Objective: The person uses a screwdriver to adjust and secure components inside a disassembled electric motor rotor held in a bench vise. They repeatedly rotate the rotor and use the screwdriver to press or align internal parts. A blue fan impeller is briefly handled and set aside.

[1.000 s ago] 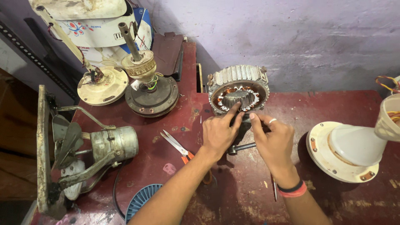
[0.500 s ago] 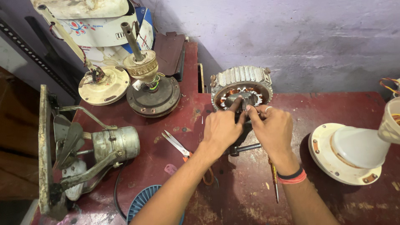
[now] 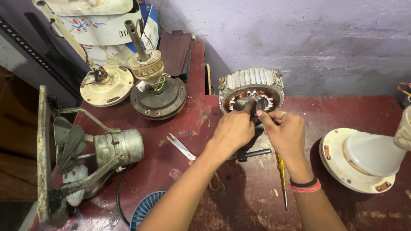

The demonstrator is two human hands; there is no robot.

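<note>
Both hands have closed in tighter since the earlier frame. On the one red table, one ribbed motor stator stands on edge by the wall. Left hand and right hand curl their fingertips onto its centre; what they pinch is hidden. One scissors, one screwdriver.

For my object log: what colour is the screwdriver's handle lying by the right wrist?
Yellow, see-through; the screwdriver shows best in the head view, beside the right hand.
</note>
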